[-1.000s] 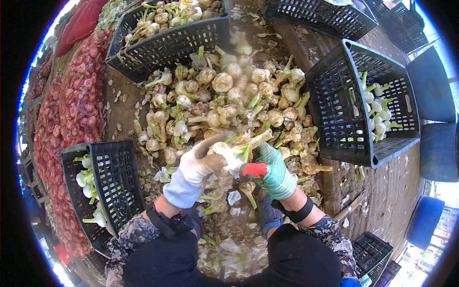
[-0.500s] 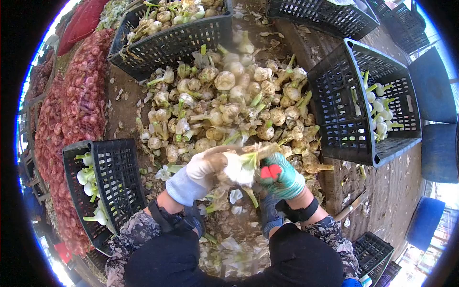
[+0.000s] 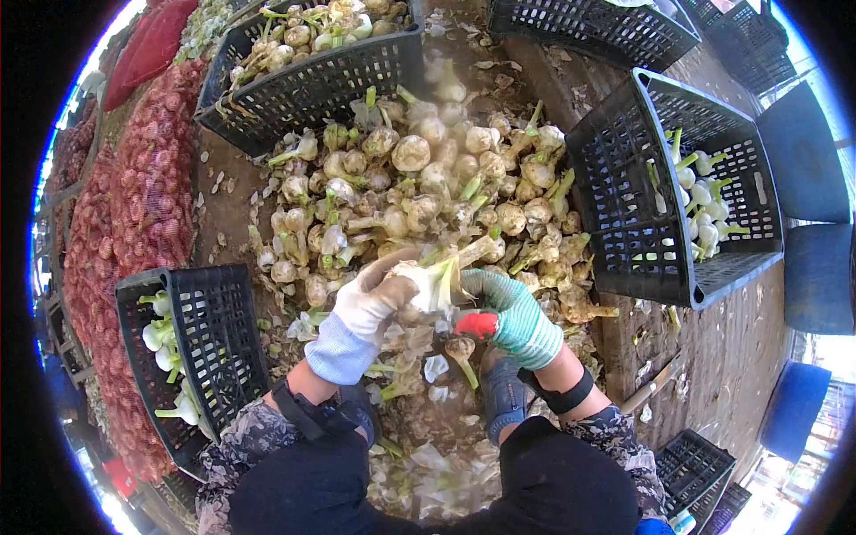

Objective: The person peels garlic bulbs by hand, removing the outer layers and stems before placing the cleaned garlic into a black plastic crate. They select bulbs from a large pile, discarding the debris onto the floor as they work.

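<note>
My left hand (image 3: 370, 308), in a white glove with a pale blue cuff, is closed around a garlic bulb (image 3: 430, 283) whose thick stem points up and to the right. My right hand (image 3: 513, 316), in a green striped glove with red over the thumb, curls its fingers against the bulb's stem side and loose outer skin. Whether a small tool sits in it is hidden. Beyond both hands spreads a heap of unpeeled garlic (image 3: 419, 187) with stems and dirty skins. Another garlic bulb (image 3: 460, 348) appears just below the right thumb.
A black crate (image 3: 633, 196) with cleaned white garlic stands at the right, another crate (image 3: 218, 330) at the left. A crate of untrimmed garlic (image 3: 321, 85) is at the back. Red mesh sacks (image 3: 134, 223) line the left side. Loose skins litter the ground between my boots.
The bulb has turned and shifted slightly left, showing more of its stem. My right hand has lowered a little and rolled, with the red thumb now pointing left.
</note>
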### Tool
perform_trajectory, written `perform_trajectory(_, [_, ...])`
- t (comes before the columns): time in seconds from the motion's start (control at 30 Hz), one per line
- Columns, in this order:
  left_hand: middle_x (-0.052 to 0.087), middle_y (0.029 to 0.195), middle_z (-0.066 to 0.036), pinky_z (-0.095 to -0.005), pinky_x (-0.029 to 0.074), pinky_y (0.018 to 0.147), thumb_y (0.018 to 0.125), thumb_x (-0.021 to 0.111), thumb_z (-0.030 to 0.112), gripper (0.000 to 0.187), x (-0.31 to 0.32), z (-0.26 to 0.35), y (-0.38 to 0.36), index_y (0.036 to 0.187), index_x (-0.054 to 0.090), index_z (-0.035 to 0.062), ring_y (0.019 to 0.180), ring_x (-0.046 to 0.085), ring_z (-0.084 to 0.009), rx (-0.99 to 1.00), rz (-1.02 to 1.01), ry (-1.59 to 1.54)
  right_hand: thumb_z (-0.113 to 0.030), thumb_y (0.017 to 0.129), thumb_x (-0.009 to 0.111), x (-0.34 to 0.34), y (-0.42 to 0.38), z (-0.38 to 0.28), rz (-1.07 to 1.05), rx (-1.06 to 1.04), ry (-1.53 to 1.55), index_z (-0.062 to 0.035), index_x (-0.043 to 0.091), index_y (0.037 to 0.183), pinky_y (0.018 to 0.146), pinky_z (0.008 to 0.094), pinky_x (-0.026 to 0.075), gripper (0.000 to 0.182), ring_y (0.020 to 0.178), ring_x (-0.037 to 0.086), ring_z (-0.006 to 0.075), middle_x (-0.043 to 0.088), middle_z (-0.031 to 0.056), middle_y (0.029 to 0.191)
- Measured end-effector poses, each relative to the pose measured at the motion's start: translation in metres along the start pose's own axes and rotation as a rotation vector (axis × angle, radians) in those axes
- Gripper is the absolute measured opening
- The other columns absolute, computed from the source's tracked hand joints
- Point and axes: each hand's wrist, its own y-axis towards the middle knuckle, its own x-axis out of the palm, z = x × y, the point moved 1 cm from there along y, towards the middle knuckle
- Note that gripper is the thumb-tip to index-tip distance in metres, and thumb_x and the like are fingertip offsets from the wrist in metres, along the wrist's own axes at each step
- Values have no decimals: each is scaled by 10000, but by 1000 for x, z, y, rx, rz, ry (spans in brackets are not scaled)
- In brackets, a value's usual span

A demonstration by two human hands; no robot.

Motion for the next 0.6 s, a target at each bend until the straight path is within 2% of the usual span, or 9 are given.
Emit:
perform_trajectory(0.13, [540,1069,-105,-255,458,806,811,608,137,460,-4,-10,1,1204,432,-26,916,544,-151,-14,37,81,-146,675,715,5,0,9,36,1,-55,6,582,948,730,249,438,339,822,525,110,586,51,886])
perform_trajectory(0.2, [545,1055,-102,-249,468,758,805,604,124,461,-5,-9,1,1202,431,-31,889,546,-140,-17,69,89,-140,688,703,6,2,13,73,25,-56,8,585,943,725,243,436,318,824,522,109,580,55,888])
perform_trajectory(0.27, [562,993,-91,-232,478,672,801,574,72,445,2,-6,0,1202,422,-46,811,550,-120,-12,102,67,-74,689,684,10,4,9,100,-7,12,9,575,907,665,218,433,257,767,513,84,547,16,838])
perform_trajectory(0.37, [558,1018,-94,-233,461,722,799,588,94,475,12,-2,-4,1220,413,-41,833,543,-118,11,124,98,-56,688,681,9,6,15,140,-45,31,4,570,892,633,205,423,240,744,501,71,524,3,843])
perform_trajectory(0.47, [518,1137,-106,-264,460,802,809,618,163,517,12,0,-2,1248,404,-6,936,540,-143,131,22,494,-80,694,681,9,8,22,174,-69,-21,1,563,933,657,215,423,278,760,499,81,519,13,881])
perform_trajectory(0.5, [525,1128,-100,-261,459,800,818,606,165,498,11,-1,-2,1245,411,0,932,540,-137,248,34,650,-88,698,680,11,9,23,183,-76,-43,1,559,953,669,220,425,296,767,499,86,519,16,892])
perform_trajectory(0.57, [538,1109,-88,-256,458,797,835,581,169,461,10,-7,-1,1239,425,12,922,540,-126,485,58,960,-121,698,671,15,8,17,162,-250,-244,19,553,898,679,257,425,270,800,509,130,528,63,891])
perform_trajectory(0.6, [555,1074,-87,-260,446,817,828,588,189,466,6,-7,-1,1224,435,-1,925,543,-131,347,57,710,-137,699,666,18,7,13,150,-339,-345,28,550,870,684,276,426,265,816,514,152,532,86,890])
